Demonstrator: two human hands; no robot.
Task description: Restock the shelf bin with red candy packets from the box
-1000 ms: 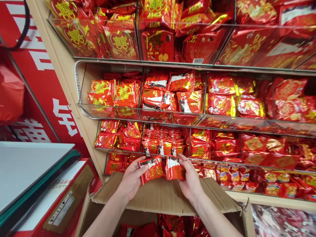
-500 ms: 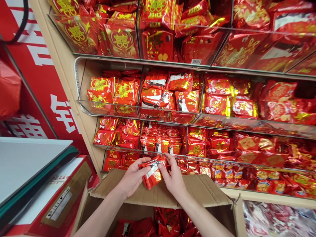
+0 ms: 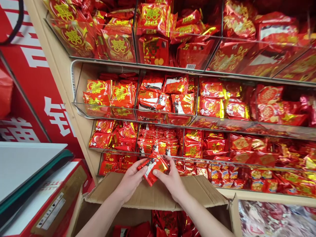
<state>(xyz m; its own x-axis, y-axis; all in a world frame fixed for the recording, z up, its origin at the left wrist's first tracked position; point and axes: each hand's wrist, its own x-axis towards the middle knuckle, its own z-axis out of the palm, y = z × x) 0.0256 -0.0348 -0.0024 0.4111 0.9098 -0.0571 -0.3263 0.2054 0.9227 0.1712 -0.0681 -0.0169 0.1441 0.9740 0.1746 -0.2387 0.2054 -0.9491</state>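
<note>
Seen from the head camera, two bare hands meet over the folded flap of a cardboard box (image 3: 158, 196), a red packet (image 3: 158, 169) printed with a black-and-white couple raised between them. A second ago each hand holds a packet of its own, side by side and apart; now they come together, one lying over the other, though the front packet hides most of what is behind it. The left hand (image 3: 132, 179) pinches the left edge, thumb in front; the right hand (image 3: 172, 177) closes its grip on the right edge, thumb pressed on the printed face. The change suggests that the packets are being squared up as a single bundle, with placing not yet done. Just beyond the fingers, a shelf compartment holds a row of similar packets (image 3: 159, 147), making it a likely match. Below, more red packages (image 3: 165, 223) lie inside the open box, between the forearms.
</note>
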